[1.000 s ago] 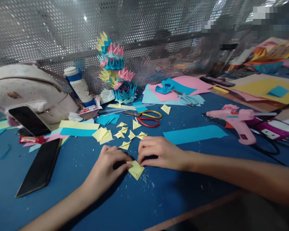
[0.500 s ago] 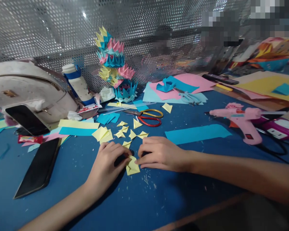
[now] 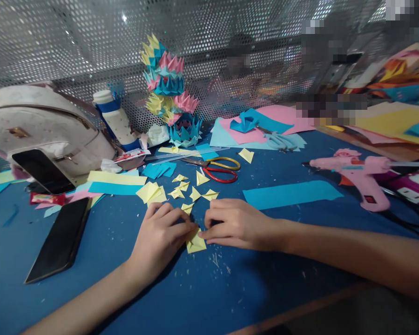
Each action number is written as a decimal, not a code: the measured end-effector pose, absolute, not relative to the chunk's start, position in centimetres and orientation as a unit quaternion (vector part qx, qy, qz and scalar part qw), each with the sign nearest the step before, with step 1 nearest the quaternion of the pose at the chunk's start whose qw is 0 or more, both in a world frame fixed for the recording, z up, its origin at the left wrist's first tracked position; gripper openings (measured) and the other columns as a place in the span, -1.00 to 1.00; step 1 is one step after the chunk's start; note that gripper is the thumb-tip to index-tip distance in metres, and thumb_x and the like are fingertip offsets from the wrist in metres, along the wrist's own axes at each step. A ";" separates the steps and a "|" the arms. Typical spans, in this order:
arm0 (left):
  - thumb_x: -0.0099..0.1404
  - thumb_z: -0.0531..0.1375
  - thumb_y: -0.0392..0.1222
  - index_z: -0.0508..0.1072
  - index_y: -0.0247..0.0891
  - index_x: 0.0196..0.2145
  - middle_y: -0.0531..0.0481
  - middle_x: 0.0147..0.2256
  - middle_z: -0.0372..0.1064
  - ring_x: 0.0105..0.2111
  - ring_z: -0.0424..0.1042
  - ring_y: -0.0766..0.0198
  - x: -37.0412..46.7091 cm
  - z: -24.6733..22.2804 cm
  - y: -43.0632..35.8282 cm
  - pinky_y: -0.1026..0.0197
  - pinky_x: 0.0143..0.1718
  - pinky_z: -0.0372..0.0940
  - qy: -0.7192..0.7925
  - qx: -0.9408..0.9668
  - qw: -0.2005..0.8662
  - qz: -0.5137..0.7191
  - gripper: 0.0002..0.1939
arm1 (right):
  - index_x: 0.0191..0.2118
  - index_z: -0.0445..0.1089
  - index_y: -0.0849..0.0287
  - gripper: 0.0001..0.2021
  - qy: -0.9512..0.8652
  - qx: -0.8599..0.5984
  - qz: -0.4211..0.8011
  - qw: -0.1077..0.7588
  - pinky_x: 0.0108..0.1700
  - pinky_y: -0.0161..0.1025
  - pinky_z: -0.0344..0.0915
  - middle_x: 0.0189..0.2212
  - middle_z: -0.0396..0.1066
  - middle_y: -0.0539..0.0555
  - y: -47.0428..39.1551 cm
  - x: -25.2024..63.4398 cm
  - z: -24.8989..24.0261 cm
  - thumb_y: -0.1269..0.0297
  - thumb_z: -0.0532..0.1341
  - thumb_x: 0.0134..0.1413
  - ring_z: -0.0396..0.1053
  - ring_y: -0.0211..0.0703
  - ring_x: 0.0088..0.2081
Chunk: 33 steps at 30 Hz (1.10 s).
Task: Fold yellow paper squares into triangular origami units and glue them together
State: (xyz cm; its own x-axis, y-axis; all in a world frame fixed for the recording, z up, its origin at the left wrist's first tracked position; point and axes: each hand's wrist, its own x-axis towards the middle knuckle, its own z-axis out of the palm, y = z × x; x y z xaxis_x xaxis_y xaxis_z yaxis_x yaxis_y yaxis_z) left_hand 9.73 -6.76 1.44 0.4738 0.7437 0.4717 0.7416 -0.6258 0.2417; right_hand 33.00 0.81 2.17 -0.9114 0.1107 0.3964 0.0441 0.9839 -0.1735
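Observation:
A small square of yellow paper [image 3: 196,243] with crease lines lies on the blue table between my hands. My left hand [image 3: 160,235] is closed, its fingertips pinching the paper's upper left edge. From the other side my right hand [image 3: 235,224] presses curled fingertips to the paper's right edge; part of the paper is hidden under the fingers. Just beyond the hands sit several folded yellow paper triangles [image 3: 195,194]. A small stack of yellow paper squares [image 3: 151,192] lies just past my left hand.
Scissors [image 3: 212,168] with yellow and red handles lie behind the triangles. A blue paper strip [image 3: 293,193] and a pink glue gun [image 3: 356,172] are at right. Phones [image 3: 59,242], a bag [image 3: 45,128] and a bottle [image 3: 115,120] stand left. A folded-paper tower [image 3: 171,88] rises at the back.
The view has shifted slightly, so everything sits a little further right. Both hands stay at the yellow paper, with only small finger movement.

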 end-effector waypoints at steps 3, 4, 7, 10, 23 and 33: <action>0.49 0.14 -0.21 0.56 -0.06 -0.20 0.09 -0.26 0.51 -0.29 0.35 0.22 9.7 1.5 -6.8 0.09 -0.19 0.05 0.421 0.865 -0.022 0.271 -0.81 | -0.15 0.50 0.15 -0.80 -0.975 -0.038 0.081 0.204 -0.28 -0.23 0.06 -0.27 0.40 0.03 0.8 33.0 2.1 0.26 0.12 0.39 0.16 -0.21 -0.29; 0.49 0.14 -0.21 0.56 -0.06 -0.19 0.09 -0.26 0.51 -0.30 0.35 0.23 9.7 1.5 -6.8 0.09 -0.19 0.05 0.418 0.867 -0.027 0.269 -0.81 | -0.15 0.50 0.15 -0.79 -0.976 -0.038 0.081 0.200 -0.28 -0.24 0.07 -0.27 0.40 0.03 0.9 33.0 2.1 0.26 0.12 0.39 0.16 -0.21 -0.28; 0.49 0.13 -0.22 0.57 -0.06 -0.19 0.08 -0.28 0.50 -0.31 0.35 0.24 9.5 1.6 -6.7 0.10 -0.18 0.05 0.409 0.873 -0.036 0.263 -0.80 | -0.13 0.50 0.14 -0.79 -0.977 -0.038 0.082 0.195 -0.27 -0.24 0.07 -0.27 0.40 0.04 0.9 33.1 2.1 0.26 0.11 0.40 0.16 -0.20 -0.28; 0.51 0.09 -0.21 0.56 -0.07 -0.21 0.07 -0.28 0.50 -0.32 0.34 0.25 9.4 1.7 -6.6 0.10 -0.18 0.06 0.399 0.878 -0.036 0.261 -0.77 | -0.14 0.49 0.14 -0.80 -0.977 -0.041 0.081 0.195 -0.27 -0.24 0.06 -0.27 0.41 0.04 0.9 33.1 2.1 0.25 0.12 0.39 0.16 -0.20 -0.28; 0.56 -0.01 -0.20 0.54 -0.12 -0.20 0.05 -0.26 0.50 -0.30 0.34 0.24 8.9 1.9 -6.2 0.07 -0.12 0.04 0.364 0.899 -0.035 0.241 -0.68 | -0.16 0.50 0.17 -0.82 -0.973 -0.026 0.093 0.208 -0.28 -0.23 0.05 -0.28 0.39 0.04 1.0 33.0 2.0 0.27 0.15 0.37 0.15 -0.19 -0.28; 0.53 -0.03 -0.33 0.48 -0.23 -0.02 -0.09 -0.09 0.44 -0.17 0.30 0.14 8.4 2.5 -6.7 0.03 -0.03 0.03 0.321 0.930 -0.050 0.171 -0.70 | -0.15 0.52 0.16 -0.78 -0.973 -0.040 0.091 0.209 -0.25 -0.25 0.07 -0.28 0.41 0.05 1.0 33.1 2.1 0.25 0.13 0.39 0.18 -0.20 -0.29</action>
